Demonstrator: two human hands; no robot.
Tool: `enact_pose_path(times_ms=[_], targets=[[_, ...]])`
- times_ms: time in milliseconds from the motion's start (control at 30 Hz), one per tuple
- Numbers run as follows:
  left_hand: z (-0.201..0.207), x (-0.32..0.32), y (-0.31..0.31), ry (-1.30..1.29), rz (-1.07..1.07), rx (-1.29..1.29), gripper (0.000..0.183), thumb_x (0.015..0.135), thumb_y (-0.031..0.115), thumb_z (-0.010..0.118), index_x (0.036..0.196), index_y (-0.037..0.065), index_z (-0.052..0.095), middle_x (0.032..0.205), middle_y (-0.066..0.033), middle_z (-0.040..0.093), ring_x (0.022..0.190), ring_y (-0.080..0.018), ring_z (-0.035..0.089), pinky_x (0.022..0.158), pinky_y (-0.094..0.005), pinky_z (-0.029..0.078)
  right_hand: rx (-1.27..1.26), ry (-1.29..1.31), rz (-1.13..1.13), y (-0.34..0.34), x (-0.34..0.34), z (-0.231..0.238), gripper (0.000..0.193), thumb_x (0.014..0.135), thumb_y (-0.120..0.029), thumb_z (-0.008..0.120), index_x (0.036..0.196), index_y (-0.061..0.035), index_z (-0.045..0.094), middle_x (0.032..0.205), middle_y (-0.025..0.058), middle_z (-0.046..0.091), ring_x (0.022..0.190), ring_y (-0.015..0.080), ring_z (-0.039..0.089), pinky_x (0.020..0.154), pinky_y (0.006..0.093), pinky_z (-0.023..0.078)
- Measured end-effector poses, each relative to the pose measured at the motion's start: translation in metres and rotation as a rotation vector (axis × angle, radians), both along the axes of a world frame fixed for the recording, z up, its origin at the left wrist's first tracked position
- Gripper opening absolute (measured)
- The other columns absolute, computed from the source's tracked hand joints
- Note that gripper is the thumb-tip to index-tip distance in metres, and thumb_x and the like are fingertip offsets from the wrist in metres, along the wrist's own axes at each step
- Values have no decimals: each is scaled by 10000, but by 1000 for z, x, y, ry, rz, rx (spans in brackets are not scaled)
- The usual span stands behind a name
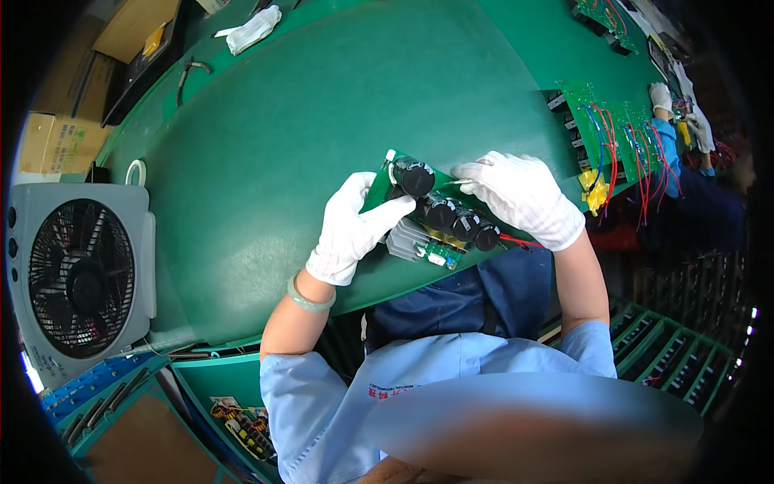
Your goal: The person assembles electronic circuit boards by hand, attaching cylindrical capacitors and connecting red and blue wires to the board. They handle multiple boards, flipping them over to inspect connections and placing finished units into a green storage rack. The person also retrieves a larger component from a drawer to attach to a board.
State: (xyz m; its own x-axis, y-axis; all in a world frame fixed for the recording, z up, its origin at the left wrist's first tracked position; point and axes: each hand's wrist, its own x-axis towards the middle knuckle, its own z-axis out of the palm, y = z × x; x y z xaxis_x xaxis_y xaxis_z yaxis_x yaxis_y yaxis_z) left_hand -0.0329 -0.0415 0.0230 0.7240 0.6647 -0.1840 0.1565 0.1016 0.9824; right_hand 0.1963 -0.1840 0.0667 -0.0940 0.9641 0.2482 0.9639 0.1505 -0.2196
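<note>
A green circuit board [380, 190] is held tilted above the near part of the green work surface. It carries several large black cylindrical capacitors [440, 214], a grey finned heat sink [405, 240] and a small upright green board [439, 255]. Red wires [520, 241] stick out from its right end. My left hand [351, 234], in a white glove, grips the board's left side, with the thumb over the front by the capacitors. White-gloved too, my right hand [524, 198] has its fingertips pinched at the board's far right edge; the exact contact is partly hidden.
A grey box fan [85, 274] stands at the left. Pliers [192, 77] and a white glove [254, 31] lie toward the far left of the mat [322, 97]. More wired boards [592, 121] lie at the right, near a co-worker's gloved hands [661, 98]. A green bin [197, 375] holds parts below.
</note>
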Motion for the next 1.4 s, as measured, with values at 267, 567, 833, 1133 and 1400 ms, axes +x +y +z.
enact_pose_path(times_ms=[267,567,833,1133,1400], targets=[[-4,-1,0,-11,14,59,369,819,217,830,1051,7,634,798,-11,647,670,-53,563,596,-242,475,48,-271,51,2,-6,1,439,888,-238,611,1315,-137,602,704,-3,484,576,138,545,509,300,418],[-2,-3,4,59,-33,17,329,838,101,803,1085,-4,612,927,-33,670,790,-66,607,676,-234,499,116,-274,26,2,-11,0,465,849,-232,631,1306,-146,610,699,-7,468,562,132,529,514,304,393],[2,-2,5,98,-46,2,335,842,125,801,1088,-4,613,934,-35,672,791,-70,605,689,-237,501,130,-309,31,3,-10,-5,485,839,-200,611,1320,-149,599,725,-12,487,571,125,530,518,297,394],[3,-1,4,99,-27,-38,362,839,134,804,1108,-15,614,983,-59,682,879,-97,622,781,-261,513,198,-201,-82,-3,-9,-18,543,772,-159,682,1312,-151,632,708,-13,536,572,147,562,504,311,429],[-20,-2,9,76,33,196,313,882,249,767,1037,7,642,742,-6,619,614,-52,544,552,-232,454,195,-142,-101,-8,-9,-12,526,782,-156,736,1300,-135,646,691,12,561,541,177,569,501,325,440]])
